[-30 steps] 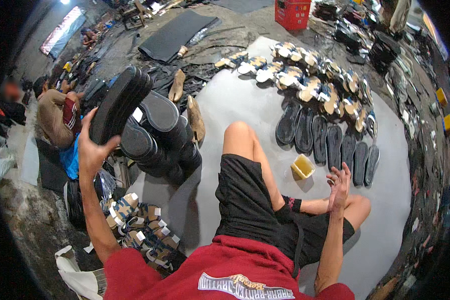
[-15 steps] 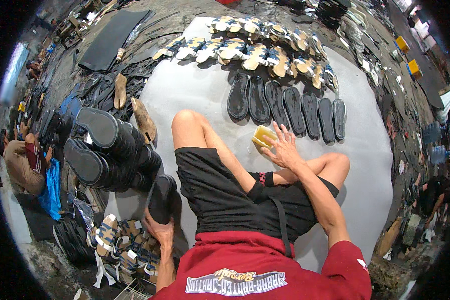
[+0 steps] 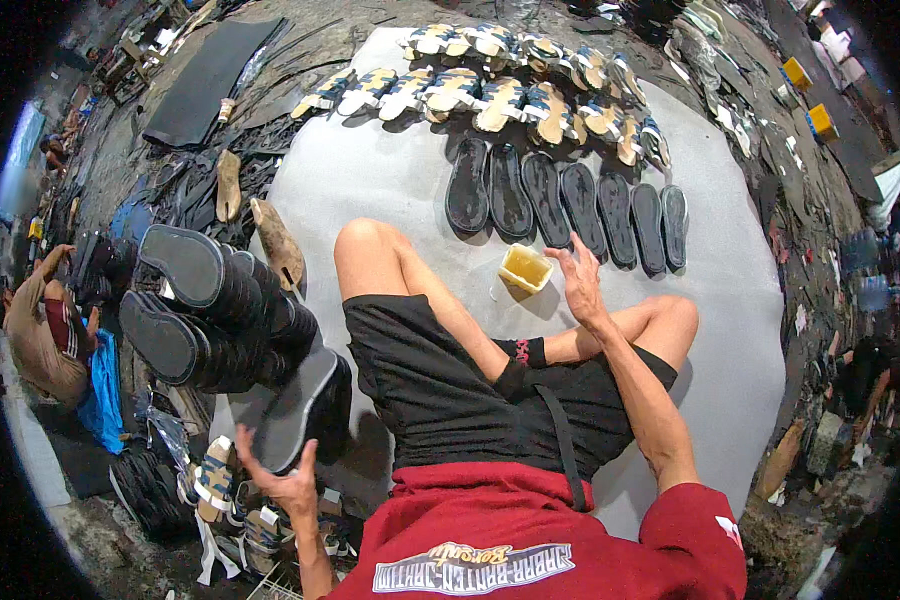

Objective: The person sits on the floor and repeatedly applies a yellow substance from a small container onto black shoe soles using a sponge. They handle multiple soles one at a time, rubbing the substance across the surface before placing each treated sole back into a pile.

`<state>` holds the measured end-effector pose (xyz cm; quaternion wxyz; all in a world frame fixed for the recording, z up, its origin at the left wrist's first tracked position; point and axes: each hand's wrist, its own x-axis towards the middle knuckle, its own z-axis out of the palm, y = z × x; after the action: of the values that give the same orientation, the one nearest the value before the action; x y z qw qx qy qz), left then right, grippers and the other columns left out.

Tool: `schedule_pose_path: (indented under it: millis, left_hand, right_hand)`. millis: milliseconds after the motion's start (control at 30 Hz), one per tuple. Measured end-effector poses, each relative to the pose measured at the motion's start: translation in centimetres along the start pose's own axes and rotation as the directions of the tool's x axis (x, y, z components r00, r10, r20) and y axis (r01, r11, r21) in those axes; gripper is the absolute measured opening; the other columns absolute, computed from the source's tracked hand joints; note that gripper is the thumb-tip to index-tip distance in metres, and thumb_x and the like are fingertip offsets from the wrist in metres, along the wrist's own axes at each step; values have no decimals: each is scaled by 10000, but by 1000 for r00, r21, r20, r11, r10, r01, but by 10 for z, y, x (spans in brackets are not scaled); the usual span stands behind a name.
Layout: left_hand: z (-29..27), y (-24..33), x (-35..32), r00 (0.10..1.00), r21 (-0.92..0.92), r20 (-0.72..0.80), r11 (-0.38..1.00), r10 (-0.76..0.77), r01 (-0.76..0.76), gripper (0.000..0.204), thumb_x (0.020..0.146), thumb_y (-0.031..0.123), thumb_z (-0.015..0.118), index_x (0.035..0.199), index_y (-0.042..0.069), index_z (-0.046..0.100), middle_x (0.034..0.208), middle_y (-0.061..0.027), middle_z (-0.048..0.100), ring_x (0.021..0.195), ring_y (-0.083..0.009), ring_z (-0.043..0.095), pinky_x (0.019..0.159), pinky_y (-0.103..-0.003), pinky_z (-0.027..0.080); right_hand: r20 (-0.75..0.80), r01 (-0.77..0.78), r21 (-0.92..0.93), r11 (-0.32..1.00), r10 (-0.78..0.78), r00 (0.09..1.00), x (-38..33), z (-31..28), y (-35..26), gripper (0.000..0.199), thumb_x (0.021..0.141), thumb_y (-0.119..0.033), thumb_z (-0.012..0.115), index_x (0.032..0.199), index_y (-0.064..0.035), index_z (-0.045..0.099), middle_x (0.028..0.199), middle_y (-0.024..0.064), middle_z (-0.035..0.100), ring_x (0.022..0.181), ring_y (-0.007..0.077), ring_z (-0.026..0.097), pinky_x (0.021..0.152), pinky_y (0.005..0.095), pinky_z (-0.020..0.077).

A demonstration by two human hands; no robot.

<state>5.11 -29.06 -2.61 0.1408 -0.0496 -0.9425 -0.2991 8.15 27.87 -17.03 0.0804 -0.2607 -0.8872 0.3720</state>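
Dark grey sole (image 3: 292, 415) sits at the person's left hip, tilted against the black sole stacks (image 3: 215, 310), left hand (image 3: 288, 487) curled around its lower edge. Right hand (image 3: 578, 280), fingers spread, hovers just beside the glue tub (image 3: 525, 268). One careless nudge could tip it onto the mat (image 3: 390, 175).

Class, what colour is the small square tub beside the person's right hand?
Yellow, holding amber liquid: the small square tub by the right hand, head view.

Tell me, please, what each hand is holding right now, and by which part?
The left hand grips a flat black rubber sole by its near end. The right hand holds nothing, hovering beside the small yellow tub.
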Motion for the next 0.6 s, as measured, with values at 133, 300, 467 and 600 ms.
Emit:
schedule_pose_path:
  millis: [133, 300, 467, 600]
  left_hand:
    - [-4, 69, 68, 968, -391, -203, 894, 150, -221, 1130, 802, 224, 885, 1713, 96, 228, 1635, -210, 423, 1425, -417, 516, 1185, -547, 440]
    - [32, 150, 97, 992, -970, 7, 241, -124, 37, 955, 921, 472, 673, 1686, 52, 287, 1551, -239, 504, 1377, -418, 570, 1162, -595, 462]
    - [94, 212, 115, 890, -817, 456, -401, -9, 415, 854, 1013, 624, 507, 1546, -43, 490, 1413, -252, 627, 1192, -373, 668, 1037, -526, 551]
    - [140, 203, 99, 664, -420, 660, -559, 353, 715, 819, 1050, 622, 484, 1561, -18, 488, 1493, -268, 588, 1175, -399, 687, 1044, -524, 564]
  right_hand:
    - [105, -375, 345, 861, 361, 927, -10, 40, 80, 819, 1126, -642, 293, 1195, 8, 787, 1604, 228, 535, 1602, 339, 279, 1287, 526, 164]
    - [289, -345, 819, 458, 190, 938, -5, -50, -32, 810, 1104, -689, 306, 1178, -55, 804, 1587, 122, 580, 1640, 232, 179, 1253, 583, 85]
    - [172, -265, 825, 499, 226, 959, 15, -46, -38, 793, 1107, -693, 313, 1212, -83, 811, 1653, 93, 517, 1632, 219, 182, 1249, 561, 78]
    - [154, -339, 111, 934, 321, 934, 16, 38, 79, 833, 1145, -628, 244, 1143, -1, 793, 1214, 84, 806, 1250, 274, 641, 1212, 415, 336]
